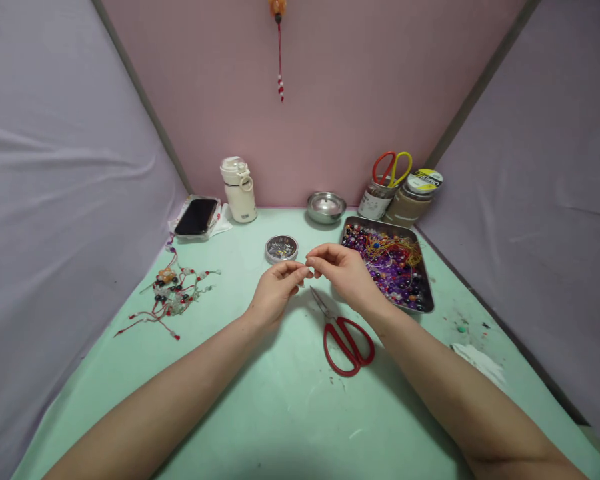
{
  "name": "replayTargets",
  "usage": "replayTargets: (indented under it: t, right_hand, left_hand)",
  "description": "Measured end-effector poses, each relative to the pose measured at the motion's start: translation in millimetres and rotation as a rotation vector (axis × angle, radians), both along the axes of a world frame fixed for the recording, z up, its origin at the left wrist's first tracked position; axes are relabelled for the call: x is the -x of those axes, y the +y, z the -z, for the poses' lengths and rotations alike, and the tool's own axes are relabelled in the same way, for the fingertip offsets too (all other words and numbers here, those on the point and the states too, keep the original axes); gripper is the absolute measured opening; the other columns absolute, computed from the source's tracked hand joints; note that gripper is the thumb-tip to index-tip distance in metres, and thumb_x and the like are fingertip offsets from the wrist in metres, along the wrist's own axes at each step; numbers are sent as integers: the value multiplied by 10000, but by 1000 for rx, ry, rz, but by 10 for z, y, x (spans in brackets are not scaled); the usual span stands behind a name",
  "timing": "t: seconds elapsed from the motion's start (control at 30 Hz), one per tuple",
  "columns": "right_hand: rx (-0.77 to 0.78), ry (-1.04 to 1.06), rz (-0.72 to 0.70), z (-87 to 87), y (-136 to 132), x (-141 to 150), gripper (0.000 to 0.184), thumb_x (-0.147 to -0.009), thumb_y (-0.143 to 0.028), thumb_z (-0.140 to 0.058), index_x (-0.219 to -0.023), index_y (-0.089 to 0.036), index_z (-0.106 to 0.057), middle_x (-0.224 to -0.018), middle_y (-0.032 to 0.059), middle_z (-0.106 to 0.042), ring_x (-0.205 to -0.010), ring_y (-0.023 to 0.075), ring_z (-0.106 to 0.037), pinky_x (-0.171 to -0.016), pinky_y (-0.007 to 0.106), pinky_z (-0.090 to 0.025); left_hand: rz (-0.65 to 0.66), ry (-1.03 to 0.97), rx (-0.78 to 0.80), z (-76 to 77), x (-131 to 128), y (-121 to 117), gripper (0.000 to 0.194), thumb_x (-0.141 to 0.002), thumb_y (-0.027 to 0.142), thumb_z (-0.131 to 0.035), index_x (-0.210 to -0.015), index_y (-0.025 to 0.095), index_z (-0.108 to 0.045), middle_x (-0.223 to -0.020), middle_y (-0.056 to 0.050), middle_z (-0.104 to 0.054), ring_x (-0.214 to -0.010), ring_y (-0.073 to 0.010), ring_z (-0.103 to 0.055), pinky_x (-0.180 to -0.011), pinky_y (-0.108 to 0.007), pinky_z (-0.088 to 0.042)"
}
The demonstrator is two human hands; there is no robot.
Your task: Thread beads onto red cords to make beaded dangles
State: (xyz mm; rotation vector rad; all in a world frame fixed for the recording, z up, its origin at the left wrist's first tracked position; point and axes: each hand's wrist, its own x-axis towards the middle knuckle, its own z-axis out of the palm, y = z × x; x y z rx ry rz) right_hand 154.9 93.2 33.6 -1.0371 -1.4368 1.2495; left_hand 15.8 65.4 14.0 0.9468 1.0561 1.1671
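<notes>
My left hand (pixel 279 288) and my right hand (pixel 344 272) meet over the middle of the table, fingertips almost touching. Each one pinches thumb against forefinger. Whatever lies between the fingertips is too small to make out. Just beyond my left hand sits a small round tin (pixel 281 249) with tiny shiny pieces inside. Red-handled scissors (pixel 349 345) lie on the table below my right hand, blades pointing up toward the fingers. Close to my right wrist is a dark metal tray (pixel 427 283) of mixed beads, mostly purple, with tangled yellow cord.
Beaded red-cord strings (pixel 173 293) lie at left, a phone (pixel 197 217) behind them. Along the back stand a cream bottle (pixel 239 190), a steel bowl (pixel 326 208) and two jars, one holding red and yellow scissors (pixel 393 168). A beaded pendant (pixel 280 60) hangs above. White tissue (pixel 479 363) lies right.
</notes>
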Motion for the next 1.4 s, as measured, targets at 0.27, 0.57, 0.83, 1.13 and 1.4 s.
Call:
replayTargets:
  t: [0.27,0.57,0.83,1.13,1.4]
  right_hand:
    - [-102,-109,-49,95,42,-19,108,-776,-283,-584,-769,-185,-630,-717,1,-624,-676,123,-546,-678,278,-432]
    - [-91,-120,-44,24,33,-1,85,-785,-244,-587,-755,-179,-631,-747,5,-639,-714,119,-552,-689,263,-425]
    - [-46,-93,-45,-12,15,19,53,-783,-189,-591,-774,-155,-630,-763,2,-641,-720,104,-560,-717,250,-439]
    - [7,-7,-56,13,26,39,26,-783,-177,-599,-783,-158,-616,-755,-9,-629,-733,102,-574,-740,250,-453]
    - [1,-38,-63,15,39,36,47,-785,-183,-588,-798,-157,-625,-714,-14,-621,-706,106,-560,-724,254,-442]
  left_hand:
    - [-23,-30,44,-19,-13,8,222,-675,323,-737,-790,155,-649,-742,3,-571,-659,-76,-470,-611,-205,-368]
    - [-86,-37,25,7,16,42,257,-660,366,-757,-791,174,-646,-799,9,-547,-753,-88,-487,-639,-195,-393]
    - [-17,-99,3,27,8,49,236,-724,342,-719,-843,178,-598,-745,15,-543,-679,-78,-506,-576,-180,-392]
    - [27,-103,10,-18,-20,31,212,-762,335,-686,-862,189,-568,-679,32,-500,-593,-64,-468,-509,-161,-367]
    - [-18,-105,47,-2,3,56,251,-695,311,-748,-835,157,-608,-720,24,-512,-609,-45,-444,-550,-145,-393]
